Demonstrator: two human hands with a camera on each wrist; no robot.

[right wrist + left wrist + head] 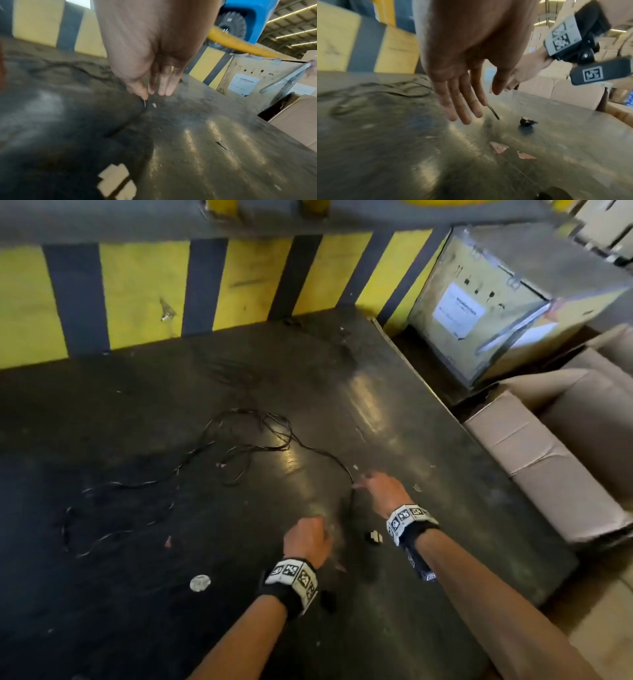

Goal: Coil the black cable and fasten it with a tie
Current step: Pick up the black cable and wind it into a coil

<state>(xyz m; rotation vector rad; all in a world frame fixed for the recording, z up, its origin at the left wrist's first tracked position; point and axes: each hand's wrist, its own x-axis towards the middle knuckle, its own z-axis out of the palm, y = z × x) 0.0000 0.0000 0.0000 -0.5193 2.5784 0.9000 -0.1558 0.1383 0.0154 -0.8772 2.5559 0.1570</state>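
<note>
While the black cable sprawls loose across the dark scuffed tabletop, the right hand pinches its near end; the left hand, fingers straight, hovers beside. Behind the tabletop stands a yellow-and-black striped wall; cardboard boxes lie right of it.

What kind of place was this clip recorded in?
Probably a warehouse or loading area: yellow-and-black hazard-striped barrier, brown cardboard boxes, and a blue forklift-like vehicle with a black tyre.
</note>
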